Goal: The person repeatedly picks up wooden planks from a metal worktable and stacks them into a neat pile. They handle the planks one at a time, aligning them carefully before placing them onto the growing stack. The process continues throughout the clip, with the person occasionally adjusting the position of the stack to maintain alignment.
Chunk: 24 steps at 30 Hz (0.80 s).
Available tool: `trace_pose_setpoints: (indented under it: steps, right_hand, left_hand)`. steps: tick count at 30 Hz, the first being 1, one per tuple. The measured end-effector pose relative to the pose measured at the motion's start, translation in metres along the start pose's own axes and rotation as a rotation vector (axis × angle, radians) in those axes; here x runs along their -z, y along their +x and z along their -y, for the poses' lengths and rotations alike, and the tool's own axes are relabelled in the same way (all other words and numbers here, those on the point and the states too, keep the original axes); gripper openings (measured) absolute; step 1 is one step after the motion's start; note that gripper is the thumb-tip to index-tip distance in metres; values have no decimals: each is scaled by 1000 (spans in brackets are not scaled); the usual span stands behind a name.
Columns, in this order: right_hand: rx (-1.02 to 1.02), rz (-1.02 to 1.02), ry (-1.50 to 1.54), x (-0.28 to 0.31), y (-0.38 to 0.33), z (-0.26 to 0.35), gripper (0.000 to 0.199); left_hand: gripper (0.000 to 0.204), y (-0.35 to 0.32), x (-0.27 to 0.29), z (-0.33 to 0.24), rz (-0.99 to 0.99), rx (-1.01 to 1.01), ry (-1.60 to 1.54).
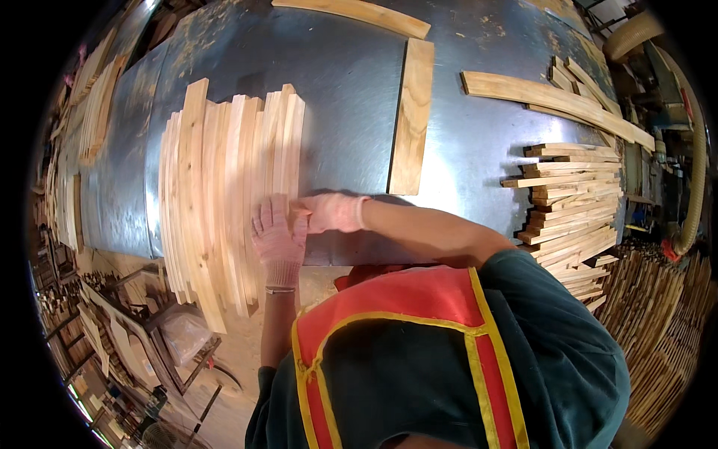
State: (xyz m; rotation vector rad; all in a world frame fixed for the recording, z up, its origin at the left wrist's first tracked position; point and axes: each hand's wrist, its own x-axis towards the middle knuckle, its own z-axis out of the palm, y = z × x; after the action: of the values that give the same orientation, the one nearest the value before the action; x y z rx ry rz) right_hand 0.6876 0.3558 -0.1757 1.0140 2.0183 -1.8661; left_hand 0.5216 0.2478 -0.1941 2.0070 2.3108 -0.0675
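Note:
A row of long, pale wooden boards (217, 172) lies side by side on the metal tabletop, with uneven ends. My left hand (278, 230), in a pinkish knit glove, rests over the near right part of this row, its fingers stretched out and a little apart. Beside it, my right hand (333, 212), gloved likewise, reaches across from the right and meets the row's right edge close to my left thumb. Its fingers look bent together; what they grip, if anything, is hidden. One board (196, 202) sticks out at both ends of the row.
A single board (411, 116) lies right of my hands on the metal table (348, 97), another (351, 15) at its far side. At right, a long board (553, 97) lies slantwise beyond a stack of strips (572, 198). Below left stands a metal-framed cart (161, 352).

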Motion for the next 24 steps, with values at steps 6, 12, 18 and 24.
trace_pose_setpoints:
  steps: [6,12,18,24]
  right_hand:
    - [140,-631,568,107,-95,-145,49]
    - [-230,-1156,-370,249,-175,-276,75]
    - [-756,-817,-972,327,-253,-310,83]
    - [-674,-603,-1009,353,-246,-237,85]
  left_hand:
    - [89,19,-17,-50,-75,-92,204]
    - [98,70,-19,-226,200,-232,-308]
    - [83,89,-17,-201,683,229,-1422]
    - [68,91,2,-179,940,296,-2290]
